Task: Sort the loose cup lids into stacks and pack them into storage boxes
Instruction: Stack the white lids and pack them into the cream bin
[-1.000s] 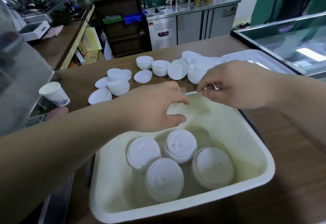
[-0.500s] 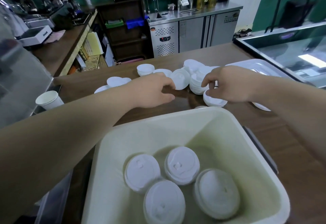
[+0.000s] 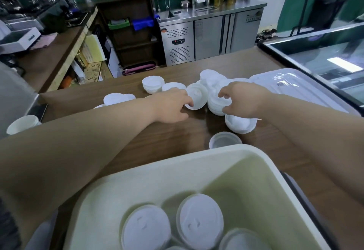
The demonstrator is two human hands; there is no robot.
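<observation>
Two hands work the far tabletop [image 3: 167,137]: left hand [image 3: 171,106] pinches a tilted lid [image 3: 198,95], right hand [image 3: 244,100] grips a short lid stack [image 3: 216,106], likely to nest them before filling the near storage box [image 3: 177,161].

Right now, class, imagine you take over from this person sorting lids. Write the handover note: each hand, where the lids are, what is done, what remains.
Left hand pinches the rim of a tilted lid on the counter.
Right hand grips a short lid stack beside it.
Done: several packed stacks stand in the cream storage box.
Left: loose lids and small piles across the counter need stacking and packing.
</observation>
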